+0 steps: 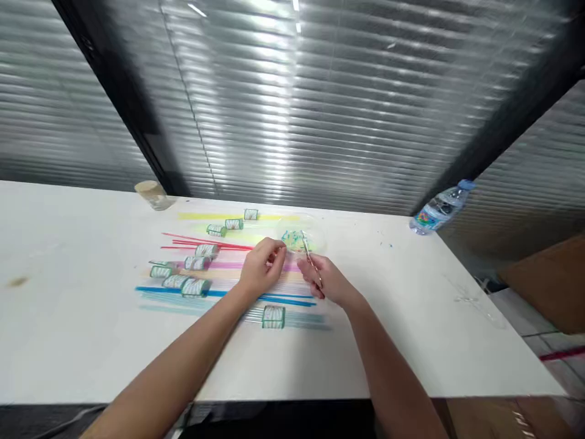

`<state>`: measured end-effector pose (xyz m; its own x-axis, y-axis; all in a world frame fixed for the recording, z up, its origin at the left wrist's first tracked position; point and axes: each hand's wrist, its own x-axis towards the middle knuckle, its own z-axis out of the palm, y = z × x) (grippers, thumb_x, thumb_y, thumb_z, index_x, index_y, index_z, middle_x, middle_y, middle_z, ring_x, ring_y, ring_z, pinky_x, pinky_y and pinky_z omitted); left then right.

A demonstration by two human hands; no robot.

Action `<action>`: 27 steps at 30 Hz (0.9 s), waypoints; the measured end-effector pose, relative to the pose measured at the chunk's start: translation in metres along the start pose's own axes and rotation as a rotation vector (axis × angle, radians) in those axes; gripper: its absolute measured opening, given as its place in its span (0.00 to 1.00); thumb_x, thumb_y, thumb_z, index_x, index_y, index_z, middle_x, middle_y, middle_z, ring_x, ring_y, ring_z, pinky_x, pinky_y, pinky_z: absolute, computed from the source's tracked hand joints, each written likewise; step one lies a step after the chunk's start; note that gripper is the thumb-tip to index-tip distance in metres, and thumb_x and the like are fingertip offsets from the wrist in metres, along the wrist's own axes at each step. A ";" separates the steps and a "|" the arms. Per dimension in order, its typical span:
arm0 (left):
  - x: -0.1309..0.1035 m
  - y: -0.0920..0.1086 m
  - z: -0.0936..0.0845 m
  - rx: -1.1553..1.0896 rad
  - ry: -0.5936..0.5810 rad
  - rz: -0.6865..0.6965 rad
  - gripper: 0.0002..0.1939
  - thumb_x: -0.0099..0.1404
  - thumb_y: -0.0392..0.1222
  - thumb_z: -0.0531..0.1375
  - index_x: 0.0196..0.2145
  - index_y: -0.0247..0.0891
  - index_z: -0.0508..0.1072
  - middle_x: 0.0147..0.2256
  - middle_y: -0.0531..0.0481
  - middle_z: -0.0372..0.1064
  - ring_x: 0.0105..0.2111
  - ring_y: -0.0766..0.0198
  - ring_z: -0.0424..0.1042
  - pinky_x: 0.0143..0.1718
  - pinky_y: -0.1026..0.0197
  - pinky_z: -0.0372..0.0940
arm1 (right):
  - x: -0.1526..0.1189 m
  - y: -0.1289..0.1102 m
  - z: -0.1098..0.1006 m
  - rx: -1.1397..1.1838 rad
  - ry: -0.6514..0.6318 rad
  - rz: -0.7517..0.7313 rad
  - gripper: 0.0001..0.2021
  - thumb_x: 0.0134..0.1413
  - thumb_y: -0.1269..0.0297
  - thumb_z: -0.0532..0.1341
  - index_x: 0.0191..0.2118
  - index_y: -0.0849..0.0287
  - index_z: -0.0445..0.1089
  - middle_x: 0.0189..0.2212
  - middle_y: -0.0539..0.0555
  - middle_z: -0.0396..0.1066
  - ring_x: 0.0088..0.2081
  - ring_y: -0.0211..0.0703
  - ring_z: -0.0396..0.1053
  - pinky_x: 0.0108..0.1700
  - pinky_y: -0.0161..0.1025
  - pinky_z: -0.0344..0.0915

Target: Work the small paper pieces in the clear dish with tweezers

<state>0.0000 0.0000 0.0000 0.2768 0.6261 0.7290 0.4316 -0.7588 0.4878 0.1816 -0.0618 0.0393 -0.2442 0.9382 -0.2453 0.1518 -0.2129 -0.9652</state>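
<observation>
My left hand (262,266) hovers over a spread of coloured straws (219,286) on the white table (91,329), its fingers pinched together near a pink straw; what it pinches is too small to tell. My right hand (325,281) holds thin metal scissors (309,256), which point up toward a clear round dish (304,235) of small coloured cut pieces. Red straws (201,244), yellow straws (214,216) and blue straws (183,292) lie in rows. Several small striped paper bands (273,317) wrap or sit on the straws.
A clear plastic water bottle (439,210) lies on its side at the far right of the table. A small jar with a tan lid (152,194) stands at the far left edge. Glass panels with blinds (292,103) back the table. A brown box (553,283) sits right.
</observation>
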 end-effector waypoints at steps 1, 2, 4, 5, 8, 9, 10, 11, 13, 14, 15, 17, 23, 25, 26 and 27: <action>0.000 0.000 0.000 -0.003 -0.001 -0.001 0.03 0.67 0.34 0.56 0.37 0.39 0.69 0.28 0.54 0.66 0.27 0.70 0.67 0.26 0.68 0.62 | 0.000 -0.001 0.000 -0.001 0.001 -0.003 0.27 0.53 0.36 0.59 0.30 0.57 0.53 0.23 0.42 0.50 0.16 0.26 0.51 0.18 0.31 0.48; 0.001 0.000 0.001 -0.004 -0.002 -0.003 0.02 0.67 0.34 0.56 0.37 0.39 0.69 0.28 0.54 0.66 0.27 0.70 0.67 0.26 0.68 0.62 | 0.000 -0.001 0.000 -0.002 0.002 -0.005 0.27 0.52 0.36 0.59 0.30 0.57 0.53 0.23 0.42 0.50 0.16 0.26 0.51 0.18 0.31 0.48; 0.001 0.001 0.001 -0.006 -0.003 -0.007 0.02 0.67 0.35 0.56 0.37 0.39 0.69 0.28 0.54 0.66 0.27 0.70 0.67 0.26 0.68 0.62 | 0.000 -0.002 0.000 -0.002 0.005 -0.005 0.26 0.52 0.36 0.59 0.30 0.57 0.53 0.23 0.42 0.50 0.16 0.26 0.51 0.18 0.31 0.48; 0.001 0.001 0.001 -0.007 -0.003 -0.010 0.02 0.67 0.35 0.56 0.36 0.39 0.69 0.28 0.54 0.66 0.27 0.69 0.67 0.26 0.67 0.62 | 0.000 -0.002 0.000 -0.001 0.005 -0.003 0.26 0.52 0.36 0.59 0.30 0.57 0.53 0.23 0.42 0.50 0.16 0.26 0.51 0.18 0.31 0.47; 0.002 0.002 0.001 0.000 -0.003 -0.017 0.02 0.67 0.35 0.56 0.36 0.39 0.69 0.28 0.54 0.66 0.27 0.69 0.67 0.25 0.67 0.62 | 0.000 -0.002 0.000 0.004 0.009 0.012 0.27 0.52 0.36 0.59 0.29 0.56 0.52 0.23 0.42 0.48 0.16 0.26 0.50 0.18 0.31 0.46; 0.002 0.002 0.001 0.007 -0.003 -0.020 0.02 0.67 0.35 0.56 0.36 0.39 0.69 0.28 0.53 0.66 0.27 0.69 0.67 0.25 0.67 0.62 | 0.000 -0.002 0.000 0.006 0.010 0.017 0.27 0.52 0.36 0.59 0.29 0.56 0.52 0.22 0.42 0.48 0.16 0.26 0.50 0.18 0.31 0.45; 0.002 0.002 0.001 0.015 -0.003 -0.024 0.02 0.67 0.36 0.56 0.37 0.39 0.69 0.29 0.53 0.67 0.27 0.69 0.67 0.26 0.67 0.62 | 0.000 -0.002 0.001 0.008 0.010 0.022 0.27 0.52 0.36 0.59 0.29 0.56 0.52 0.22 0.42 0.48 0.16 0.26 0.50 0.18 0.31 0.45; 0.002 0.002 0.001 0.023 -0.001 -0.031 0.03 0.67 0.36 0.56 0.38 0.39 0.69 0.30 0.53 0.67 0.27 0.69 0.67 0.26 0.66 0.63 | 0.000 -0.003 0.001 0.011 0.012 0.024 0.27 0.52 0.36 0.59 0.29 0.56 0.51 0.22 0.42 0.48 0.16 0.26 0.50 0.18 0.31 0.45; 0.002 0.001 0.001 0.038 0.013 -0.051 0.04 0.67 0.37 0.57 0.40 0.39 0.70 0.31 0.52 0.68 0.27 0.69 0.67 0.26 0.66 0.63 | 0.000 -0.003 0.002 0.024 0.022 0.021 0.26 0.53 0.37 0.59 0.29 0.56 0.52 0.23 0.42 0.49 0.16 0.26 0.50 0.18 0.31 0.44; 0.002 0.000 0.001 0.042 0.024 -0.062 0.04 0.67 0.37 0.57 0.40 0.39 0.70 0.31 0.52 0.68 0.26 0.69 0.67 0.26 0.66 0.63 | 0.000 -0.004 0.002 0.033 0.031 0.016 0.26 0.53 0.37 0.59 0.29 0.56 0.52 0.23 0.43 0.49 0.16 0.26 0.49 0.18 0.31 0.44; 0.002 0.000 0.001 0.043 0.033 -0.068 0.04 0.67 0.38 0.57 0.40 0.39 0.70 0.32 0.52 0.68 0.26 0.69 0.67 0.26 0.66 0.63 | 0.000 -0.004 0.002 0.046 0.042 0.011 0.26 0.53 0.38 0.59 0.29 0.56 0.53 0.23 0.43 0.49 0.16 0.26 0.48 0.18 0.31 0.44; 0.002 -0.001 0.001 0.039 0.042 -0.071 0.03 0.66 0.37 0.57 0.39 0.39 0.70 0.31 0.52 0.68 0.26 0.69 0.67 0.26 0.66 0.63 | 0.000 -0.005 0.001 0.071 0.059 0.005 0.25 0.54 0.39 0.59 0.29 0.57 0.54 0.23 0.43 0.50 0.16 0.25 0.47 0.18 0.32 0.44; 0.002 -0.001 0.001 0.032 0.040 -0.068 0.02 0.67 0.36 0.57 0.37 0.39 0.69 0.30 0.52 0.68 0.26 0.69 0.67 0.26 0.66 0.63 | 0.001 -0.004 0.001 0.063 0.077 0.031 0.24 0.54 0.41 0.60 0.29 0.57 0.54 0.23 0.43 0.50 0.17 0.26 0.46 0.18 0.31 0.45; 0.003 0.000 0.001 0.029 0.044 -0.068 0.02 0.67 0.36 0.56 0.36 0.39 0.69 0.30 0.52 0.68 0.26 0.69 0.67 0.26 0.66 0.63 | 0.001 -0.003 0.001 0.060 0.086 0.034 0.24 0.54 0.41 0.60 0.29 0.57 0.53 0.23 0.43 0.50 0.17 0.26 0.46 0.18 0.31 0.45; 0.003 0.000 0.001 0.027 0.047 -0.070 0.02 0.67 0.36 0.56 0.36 0.39 0.69 0.30 0.52 0.68 0.26 0.69 0.66 0.26 0.66 0.63 | 0.001 -0.003 0.001 0.068 0.090 0.031 0.24 0.54 0.41 0.60 0.28 0.57 0.53 0.23 0.43 0.50 0.17 0.26 0.46 0.18 0.31 0.45; 0.003 0.000 0.001 0.023 0.049 -0.074 0.02 0.67 0.36 0.56 0.36 0.39 0.69 0.31 0.52 0.68 0.26 0.69 0.66 0.26 0.66 0.63 | 0.001 -0.003 0.000 0.085 0.088 0.024 0.25 0.54 0.41 0.60 0.28 0.56 0.51 0.23 0.43 0.50 0.17 0.25 0.46 0.18 0.31 0.45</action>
<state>0.0016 0.0021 0.0019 0.2014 0.6702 0.7143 0.4692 -0.7062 0.5302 0.1807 -0.0605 0.0420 -0.1558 0.9520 -0.2636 0.0737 -0.2549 -0.9641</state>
